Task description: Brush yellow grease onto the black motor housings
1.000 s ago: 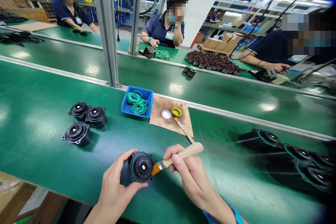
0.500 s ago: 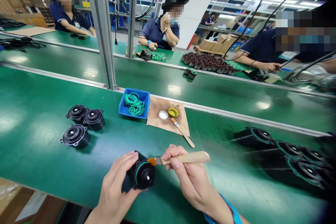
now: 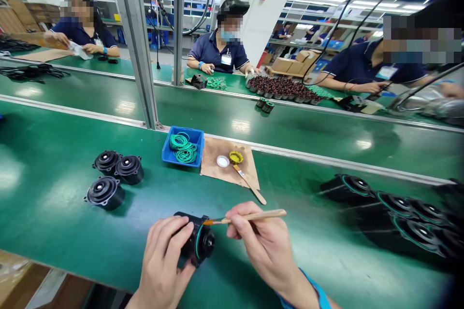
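My left hand [image 3: 165, 256] is wrapped round a black round housing [image 3: 206, 244] with a green ring seated near its stepped end, which points right. In my right hand [image 3: 259, 241] a paintbrush [image 3: 266, 214] is pinched by its wooden handle. Its orange bristles touch the housing's upper edge, close to the green ring. Beyond my hands, a blue bin [image 3: 183, 146] holds loose green rings [image 3: 184, 147]. Beside the bin lies a stained cardboard sheet [image 3: 212, 174] bearing a yellow pot [image 3: 236, 157], a white lid [image 3: 223, 161] and a second paintbrush [image 3: 250, 184].
Several black housings [image 3: 105, 190] without green rings stand at the left. On the right are several ringed housings [image 3: 416, 231]. A metal post [image 3: 134, 43] rises behind the bench [image 3: 47, 193]. Across the belt, co-workers sit near a pile of dark parts [image 3: 284, 89].
My left hand has turned the housing so its stepped end faces more to the right. The paintbrush has rolled edge-on in my right hand, its bristles still on the housing.
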`<state>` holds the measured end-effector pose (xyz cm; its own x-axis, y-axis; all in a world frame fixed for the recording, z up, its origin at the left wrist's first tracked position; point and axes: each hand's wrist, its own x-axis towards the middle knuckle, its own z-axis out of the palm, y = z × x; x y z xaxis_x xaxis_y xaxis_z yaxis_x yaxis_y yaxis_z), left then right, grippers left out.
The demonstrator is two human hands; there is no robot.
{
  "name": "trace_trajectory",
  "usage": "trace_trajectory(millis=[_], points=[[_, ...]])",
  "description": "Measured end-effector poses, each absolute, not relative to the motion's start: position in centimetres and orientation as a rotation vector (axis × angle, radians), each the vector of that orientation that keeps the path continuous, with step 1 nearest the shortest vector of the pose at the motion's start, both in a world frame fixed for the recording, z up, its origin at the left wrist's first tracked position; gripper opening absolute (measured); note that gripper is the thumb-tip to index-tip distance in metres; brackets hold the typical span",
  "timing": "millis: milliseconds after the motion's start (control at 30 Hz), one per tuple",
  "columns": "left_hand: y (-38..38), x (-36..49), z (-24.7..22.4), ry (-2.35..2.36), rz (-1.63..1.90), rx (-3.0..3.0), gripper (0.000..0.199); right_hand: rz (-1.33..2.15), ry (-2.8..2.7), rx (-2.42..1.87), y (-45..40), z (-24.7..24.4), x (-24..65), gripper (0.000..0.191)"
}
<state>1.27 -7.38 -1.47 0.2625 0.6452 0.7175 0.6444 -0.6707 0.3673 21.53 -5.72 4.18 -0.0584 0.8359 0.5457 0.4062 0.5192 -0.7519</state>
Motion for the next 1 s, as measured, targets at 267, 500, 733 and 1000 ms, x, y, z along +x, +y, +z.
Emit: trace_trajectory(millis=[267, 500, 733, 1000], points=[[-7.2, 1.5, -1.6, 1.288, 1.363, 2.497, 0.035, 0.440, -1.831, -0.909, -6.3, 4.8, 21.1, 0.023], [-6.7, 1.3, -1.3, 1.356, 1.343, 2.394, 0.034, 0.356, -2.210, -0.622, -6.8, 5.2, 21.5, 0.015], [-6.4, 1.0, -1.3, 1.419, 1.362, 2.141, 0.051, 0.255, -2.424, -0.601, -6.4, 6.3, 22.0, 0.018], [-7.0, 0.2, -2.8, 1.430, 1.165, 1.652, 0.066, 0.595, -1.775, -0.769, -6.1, 3.7, 23.9, 0.028]])
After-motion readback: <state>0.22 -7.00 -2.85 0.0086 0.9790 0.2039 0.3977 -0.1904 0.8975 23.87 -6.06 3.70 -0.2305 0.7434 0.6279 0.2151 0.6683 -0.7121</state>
